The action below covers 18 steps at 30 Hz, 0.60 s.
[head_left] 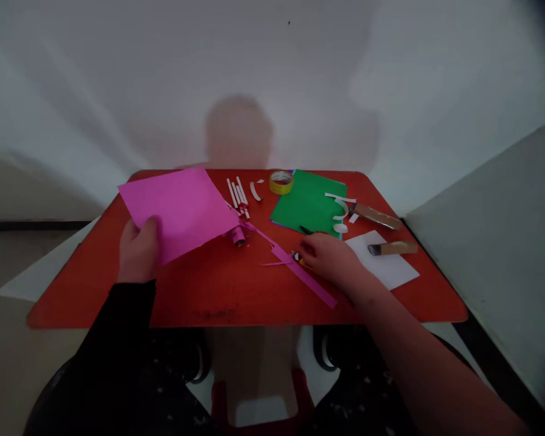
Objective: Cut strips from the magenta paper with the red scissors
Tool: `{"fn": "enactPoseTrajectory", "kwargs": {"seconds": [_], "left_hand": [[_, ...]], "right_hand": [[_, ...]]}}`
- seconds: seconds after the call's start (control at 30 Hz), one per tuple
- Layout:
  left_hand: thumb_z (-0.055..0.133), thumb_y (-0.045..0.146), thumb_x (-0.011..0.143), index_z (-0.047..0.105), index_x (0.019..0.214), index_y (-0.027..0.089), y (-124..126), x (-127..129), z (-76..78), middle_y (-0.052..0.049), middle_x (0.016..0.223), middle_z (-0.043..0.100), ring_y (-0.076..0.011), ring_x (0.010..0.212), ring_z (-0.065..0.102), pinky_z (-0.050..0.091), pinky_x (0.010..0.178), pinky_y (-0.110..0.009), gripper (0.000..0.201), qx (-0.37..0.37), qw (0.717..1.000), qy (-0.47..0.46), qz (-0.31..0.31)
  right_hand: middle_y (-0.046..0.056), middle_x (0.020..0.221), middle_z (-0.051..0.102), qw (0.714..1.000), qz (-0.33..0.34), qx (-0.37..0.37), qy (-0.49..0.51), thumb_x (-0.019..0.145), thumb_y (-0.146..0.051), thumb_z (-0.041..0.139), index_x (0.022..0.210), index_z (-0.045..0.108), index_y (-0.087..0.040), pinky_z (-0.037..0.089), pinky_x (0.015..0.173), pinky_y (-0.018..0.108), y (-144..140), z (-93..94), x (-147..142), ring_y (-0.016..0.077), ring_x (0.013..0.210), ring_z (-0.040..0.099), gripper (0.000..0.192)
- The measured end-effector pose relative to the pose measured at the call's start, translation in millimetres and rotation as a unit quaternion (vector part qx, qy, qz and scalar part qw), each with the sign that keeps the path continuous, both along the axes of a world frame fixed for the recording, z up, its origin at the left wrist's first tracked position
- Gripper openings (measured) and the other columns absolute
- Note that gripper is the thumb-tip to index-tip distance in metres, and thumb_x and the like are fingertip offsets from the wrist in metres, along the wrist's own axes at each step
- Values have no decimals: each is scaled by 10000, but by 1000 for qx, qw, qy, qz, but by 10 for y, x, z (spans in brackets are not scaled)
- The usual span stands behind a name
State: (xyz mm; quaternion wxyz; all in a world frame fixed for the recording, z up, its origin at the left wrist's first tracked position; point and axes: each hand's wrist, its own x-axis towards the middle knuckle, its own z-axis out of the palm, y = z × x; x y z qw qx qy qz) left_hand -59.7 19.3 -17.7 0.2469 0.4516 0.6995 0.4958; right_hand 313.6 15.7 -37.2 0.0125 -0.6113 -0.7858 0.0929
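My left hand (138,248) holds a pink sheet of paper (181,209) by its lower edge, thumb on top, tilted above the left of the table. My right hand (322,254) rests low over the table with curled fingers. Beside its fingertips lies a yellow tool (296,256) with a dark and silvery end, mostly hidden by the hand. A dark pointed thing (306,230) shows just above that hand. A torn pink paper strip (311,283) runs beneath the yellow tool. A small pink roll (238,236) stands near the sheet's right corner.
Rolled white paper sticks (237,192), a yellow tape roll (281,182) and green paper (306,197) lie at the back of the red table (200,303). White scraps (340,209), a brown-handled tool (376,216), a flat brush (393,247) and white paper (397,272) are at right.
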Motion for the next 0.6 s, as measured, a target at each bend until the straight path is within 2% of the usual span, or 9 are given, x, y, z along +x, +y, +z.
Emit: {"fn": "enactPoseTrajectory", "kwargs": {"seconds": [0.13,0.27,0.33,0.4,0.5,0.6], "left_hand": [[575,396,868,536,801,189,-71,78,75,44,683,449,-120,633,391,345,542,-236,220,-28,999,-43,-12],[616,432,794,626,878,180,-104,129,-33,15,728,576,-144,613,490,387,531,-251,266,-90,985,-92,-112],[643,381,742,675,993,179,-152,182,-111,-21,834,668,-180,676,584,460,576,-274,324,-124,972,-116,-164],[659,376,744,661,1150,192,-226,264,-168,-59,980,723,-228,784,664,526,640,-313,446,-186,929,-185,-259],[671,357,774,589,1310,219,-342,409,-197,-84,1141,728,-265,898,708,573,724,-356,559,-251,866,-239,-360],[681,319,769,499,1406,229,-412,529,-189,-97,1232,703,-294,994,710,590,798,-394,668,-282,827,-247,-419]], "right_hand": [[63,879,689,997,76,-21,3,926,-381,559,806,647,-209,313,625,290,-31,6,-120,205,832,613,227],[68,952,689,996,88,-30,9,852,-378,657,910,659,-215,325,645,282,-28,-4,-132,216,865,613,173],[67,948,693,996,80,-39,15,848,-307,643,914,650,-213,334,654,283,-7,-12,-112,217,868,615,114],[63,945,699,996,67,-51,27,846,-227,610,900,640,-211,349,671,284,17,-18,-89,213,876,619,64],[60,989,708,996,52,-55,53,850,-198,586,948,642,-219,366,692,286,34,-26,-59,214,908,623,115],[62,972,706,996,43,-47,61,873,-260,586,941,639,-221,369,692,294,35,-45,-32,224,903,614,95]]}}
